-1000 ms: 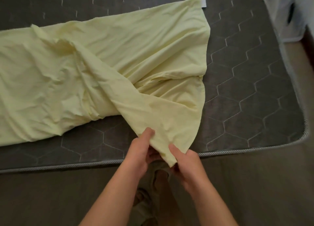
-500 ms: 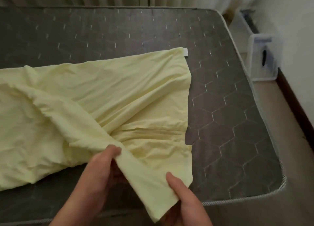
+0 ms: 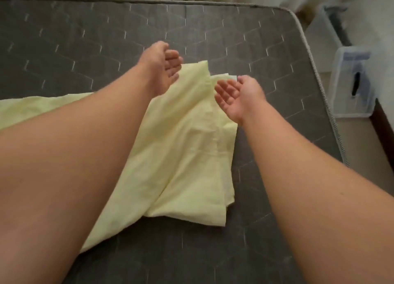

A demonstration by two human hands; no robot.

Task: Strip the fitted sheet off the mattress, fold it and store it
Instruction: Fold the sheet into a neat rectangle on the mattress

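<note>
— Two hands out, both empty. Is that right?
— Yes. Your left hand [image 3: 162, 64] hangs over the middle of the mattress [image 3: 266, 38] with its fingers loosely curled and nothing in its grip. Your right hand [image 3: 238, 96] is beside it, palm turned inward and fingers relaxed, also holding nothing.
— And the sheet?
— The pale yellow fitted sheet [image 3: 187, 155] lies on the mattress in folded layers. Its far corner is beneath your hands, and the rest runs toward the mattress's left side under your left forearm. A clear plastic box [image 3: 345, 96] stands just off the mattress's right edge.
</note>
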